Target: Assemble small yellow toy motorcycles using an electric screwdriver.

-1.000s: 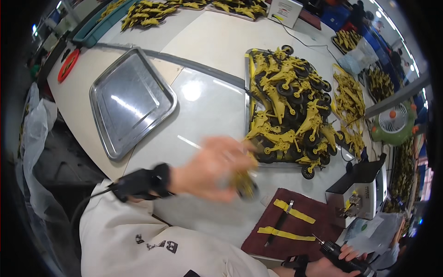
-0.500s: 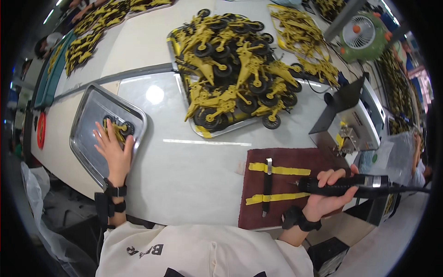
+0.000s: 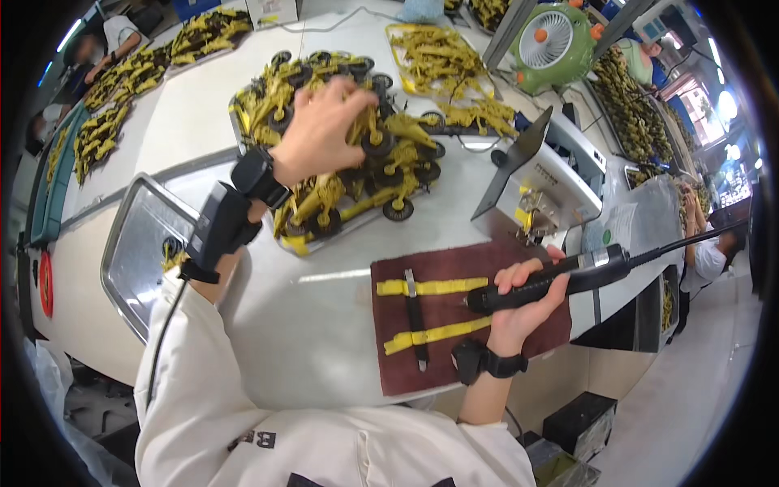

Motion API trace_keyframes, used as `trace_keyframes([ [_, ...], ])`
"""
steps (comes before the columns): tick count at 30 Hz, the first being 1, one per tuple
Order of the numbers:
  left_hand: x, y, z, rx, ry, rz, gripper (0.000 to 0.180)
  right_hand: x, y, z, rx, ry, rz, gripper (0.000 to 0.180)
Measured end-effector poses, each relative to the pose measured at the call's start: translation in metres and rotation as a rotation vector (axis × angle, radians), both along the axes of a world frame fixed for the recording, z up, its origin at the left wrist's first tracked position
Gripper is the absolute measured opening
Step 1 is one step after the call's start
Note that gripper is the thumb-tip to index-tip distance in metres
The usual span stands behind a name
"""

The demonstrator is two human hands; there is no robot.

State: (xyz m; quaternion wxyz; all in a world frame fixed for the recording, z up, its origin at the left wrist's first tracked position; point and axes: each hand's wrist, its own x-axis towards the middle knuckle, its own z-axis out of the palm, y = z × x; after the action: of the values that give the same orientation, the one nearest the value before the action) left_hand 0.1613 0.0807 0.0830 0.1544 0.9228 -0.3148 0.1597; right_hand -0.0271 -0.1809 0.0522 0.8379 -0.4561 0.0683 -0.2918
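Note:
My left hand (image 3: pixel 329 130) reaches over the heaped yellow toy-like frames with black spoked wheels (image 3: pixel 398 183), its fingers apart and bent down onto the pile. No part is visibly held in it; some fingertips are hidden among the wheels. My right hand (image 3: pixel 526 300) is wrapped round a black corded electric screwdriver (image 3: pixel 568 282), its tip pointing left above a dark red cloth (image 3: pixel 454 357). On that cloth, two yellow strips (image 3: pixel 442 331) cross a black bar with metal ends (image 3: pixel 415 316). A wheeled yellow piece (image 3: pixel 170 250) lies in the metal tray (image 3: pixel 130 243), partly hidden by my left arm.
A grey metal box-shaped device (image 3: pixel 552 183) stands behind the cloth at the right. Farther back are a green fan (image 3: pixel 560 49) and a tray of yellow parts (image 3: pixel 442 61). A red ring (image 3: pixel 46 284) lies at the far left. Other people sit around the tables' edges.
My left hand has left the piece in the metal tray and moved right and forward onto the heap. My right hand still grips the screwdriver. The whole view has shifted.

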Motion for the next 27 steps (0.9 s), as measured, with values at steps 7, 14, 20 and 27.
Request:
trace_keyframes([
  [7,-0.151,-0.069,0.007,-0.185,0.211,-0.363,0.091,0.008,-0.016,0.034,-0.248,-0.221,-0.136,0.059],
  [14,-0.163,-0.076,-0.050,0.070,0.350,-0.378,0.097,0.050,-0.056,0.116,-0.587,-0.326,-0.278,0.069],
  [20,-0.177,-0.083,-0.070,-0.149,0.399,-0.393,0.095,0.066,-0.056,0.076,-0.628,-0.138,-0.222,0.042],
  [27,-0.171,-0.073,-0.068,-0.164,0.404,-0.302,0.096,-0.002,-0.012,0.059,-0.441,-0.286,0.219,0.069],
])
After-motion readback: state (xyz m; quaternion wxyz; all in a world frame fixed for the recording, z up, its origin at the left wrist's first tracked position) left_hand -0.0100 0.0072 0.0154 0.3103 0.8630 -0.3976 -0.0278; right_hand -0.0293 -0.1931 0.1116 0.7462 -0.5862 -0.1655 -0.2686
